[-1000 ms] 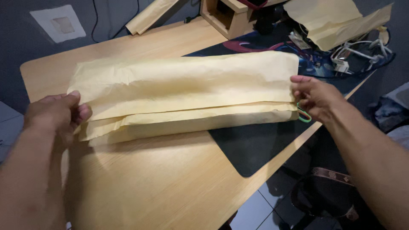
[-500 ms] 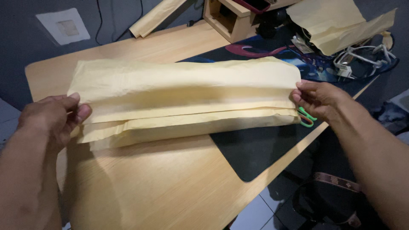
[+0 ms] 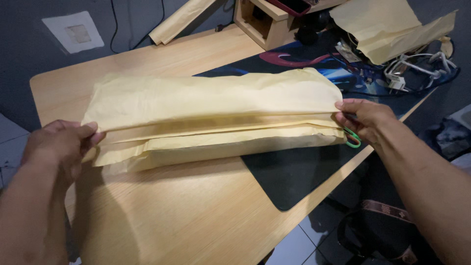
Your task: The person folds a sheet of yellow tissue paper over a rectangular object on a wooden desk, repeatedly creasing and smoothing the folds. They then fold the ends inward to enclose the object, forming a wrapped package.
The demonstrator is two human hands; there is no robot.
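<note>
My left hand [image 3: 59, 145] pinches the left end of the folded paper [image 3: 211, 110], thumb on top, fingers tucked under the top layer. My right hand [image 3: 365, 118] pinches the right end the same way. The paper lies long across the desk [image 3: 186, 211], its right part over the dark mat [image 3: 289, 172]. Green scissor handles [image 3: 352, 140] peek out just below my right hand. More paper sheets [image 3: 387, 27] and white cables [image 3: 417, 66] sit at the far right corner.
</note>
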